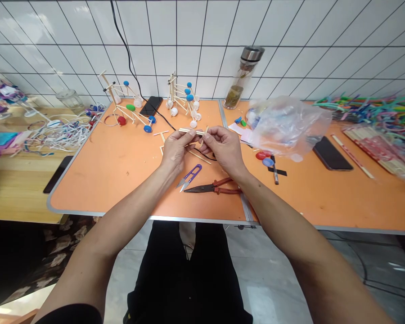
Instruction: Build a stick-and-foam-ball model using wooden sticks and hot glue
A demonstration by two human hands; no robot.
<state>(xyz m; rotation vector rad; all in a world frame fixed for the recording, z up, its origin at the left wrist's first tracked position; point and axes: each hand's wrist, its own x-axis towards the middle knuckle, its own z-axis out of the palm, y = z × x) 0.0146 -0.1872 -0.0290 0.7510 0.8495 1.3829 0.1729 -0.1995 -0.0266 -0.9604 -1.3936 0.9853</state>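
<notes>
L hand (177, 149) & R hand (224, 146) both pinch thin wooden stick (191, 131), fingers narrow & closed on it, held just above orange table (118, 180). Red-handled pliers (212, 188) & purple thread snips (189, 177) lie below. Squeezing too hard could snap stick; a slip could drop it onto black cable (205, 154)
</notes>
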